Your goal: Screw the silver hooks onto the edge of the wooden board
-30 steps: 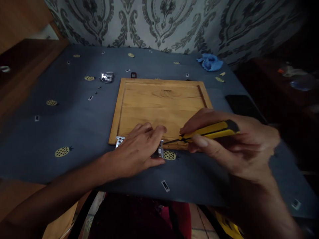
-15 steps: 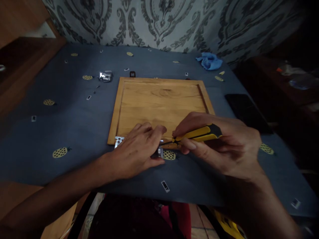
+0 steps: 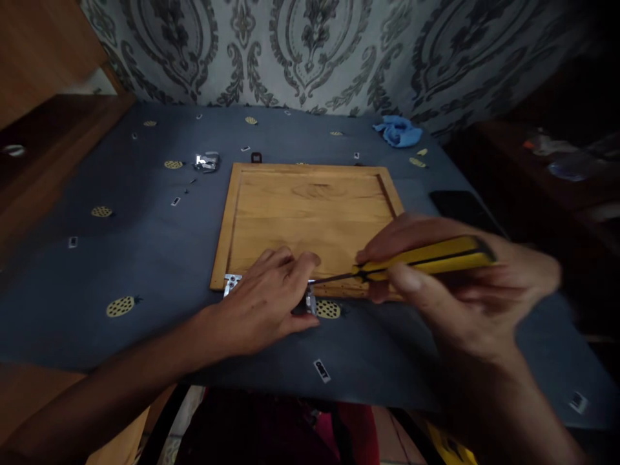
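- One yellow-and-black-handled screwdriver (image 3: 431,256) held in right hand (image 3: 477,310), pointing toward left hand (image 3: 264,303).
- Shiny silver metal fitting (image 3: 310,303) partly under half-curled left hand; cannot tell whether pinched.
- Rectangular light-brown wooden panel (image 3: 310,219) partly beneath both hands, near edge running under left.

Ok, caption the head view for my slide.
Right hand points a yellow screwdriver at metal hardware beside the left hand, at the edge of a wooden panel.
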A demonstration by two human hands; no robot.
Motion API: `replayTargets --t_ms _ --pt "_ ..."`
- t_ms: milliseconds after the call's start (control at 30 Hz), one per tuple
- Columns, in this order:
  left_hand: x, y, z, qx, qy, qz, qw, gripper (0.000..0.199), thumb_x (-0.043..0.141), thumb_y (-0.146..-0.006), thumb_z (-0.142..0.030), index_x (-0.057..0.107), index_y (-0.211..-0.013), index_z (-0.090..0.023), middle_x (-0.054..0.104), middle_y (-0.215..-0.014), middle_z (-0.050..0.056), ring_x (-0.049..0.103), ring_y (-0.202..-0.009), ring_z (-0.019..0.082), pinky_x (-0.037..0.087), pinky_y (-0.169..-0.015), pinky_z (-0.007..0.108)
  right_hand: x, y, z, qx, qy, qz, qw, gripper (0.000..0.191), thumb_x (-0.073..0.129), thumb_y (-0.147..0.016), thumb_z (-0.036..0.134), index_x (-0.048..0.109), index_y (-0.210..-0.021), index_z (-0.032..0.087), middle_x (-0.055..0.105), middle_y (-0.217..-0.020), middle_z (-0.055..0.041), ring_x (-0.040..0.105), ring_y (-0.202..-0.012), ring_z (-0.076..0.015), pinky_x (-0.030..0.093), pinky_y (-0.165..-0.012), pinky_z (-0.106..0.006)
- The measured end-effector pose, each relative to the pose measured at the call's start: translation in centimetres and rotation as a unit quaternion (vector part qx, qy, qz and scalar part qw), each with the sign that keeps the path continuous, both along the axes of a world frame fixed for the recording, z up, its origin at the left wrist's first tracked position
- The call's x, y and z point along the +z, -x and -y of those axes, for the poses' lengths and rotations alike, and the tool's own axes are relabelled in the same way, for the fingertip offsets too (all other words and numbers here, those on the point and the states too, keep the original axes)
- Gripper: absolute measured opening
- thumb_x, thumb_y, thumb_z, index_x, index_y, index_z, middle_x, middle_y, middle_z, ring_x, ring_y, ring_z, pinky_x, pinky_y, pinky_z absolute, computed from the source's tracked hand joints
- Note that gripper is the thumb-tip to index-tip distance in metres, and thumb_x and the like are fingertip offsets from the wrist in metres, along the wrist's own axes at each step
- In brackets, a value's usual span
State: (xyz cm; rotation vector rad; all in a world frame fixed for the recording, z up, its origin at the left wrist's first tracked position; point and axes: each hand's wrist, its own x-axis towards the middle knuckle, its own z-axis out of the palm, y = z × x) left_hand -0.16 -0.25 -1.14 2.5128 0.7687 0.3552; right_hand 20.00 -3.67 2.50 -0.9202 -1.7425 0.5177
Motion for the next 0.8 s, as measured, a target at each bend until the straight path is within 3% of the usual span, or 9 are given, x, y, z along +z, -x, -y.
replayTargets --t_ms 100,267,467,800 --pt "-0.16 0.03 0.07 0.004 -0.008 0.005 1.0 0.054 0.081 -0.079 -0.031 0.044 -0.117 -0.019 0.063 -0.104 0.007 0.057 -0.105 0.029 0.05 -0.088 0.042 -0.24 -0.17 -0.11 -0.042 -0.013 0.02 0.999 0.012 0.067 -0.088 0.011 0.067 -0.084 0.022 0.066 -0.075 -0.0009 0.062 -0.063 -0.0133 0.048 -0.056 -0.029" --pt "-0.27 -0.09 0.07 0.011 -0.005 -0.004 1.0 0.052 0.08 -0.08 -0.03 0.044 -0.116 -0.02 0.062 -0.103 0.007 0.058 -0.106 0.029 0.05 -0.088 0.042 -0.99 -0.01 -0.71 -0.027 0.014 0.097 0.995 0.008 0.068 -0.09 0.019 0.063 -0.083 0.022 0.065 -0.074 0.0005 0.063 -0.064 -0.0133 0.046 -0.054 -0.028" --pt "-0.02 -0.14 0.02 0.009 0.019 0.003 1.0 0.047 0.078 -0.08 -0.028 0.044 -0.112 -0.022 0.064 -0.11 0.008 0.057 -0.109 0.03 0.049 -0.091 0.044 -0.67 0.08 -0.75 -0.005 0.006 0.164 0.987 0.01 0.066 -0.093 0.027 0.061 -0.086 0.021 0.063 -0.069 0.0022 0.059 -0.059 -0.0109 0.043 -0.054 -0.027" --pt "-0.04 -0.01 0.06 -0.001 -0.016 0.002 1.0 0.05 0.079 -0.08 -0.03 0.044 -0.115 -0.019 0.064 -0.106 0.008 0.058 -0.106 0.029 0.05 -0.089 0.043 -0.68 0.35 -0.64 -0.003 0.0 0.16 0.987 0.012 0.064 -0.095 0.027 0.06 -0.086 0.021 0.06 -0.068 0.0031 0.055 -0.056 -0.0091 0.036 -0.049 -0.026"
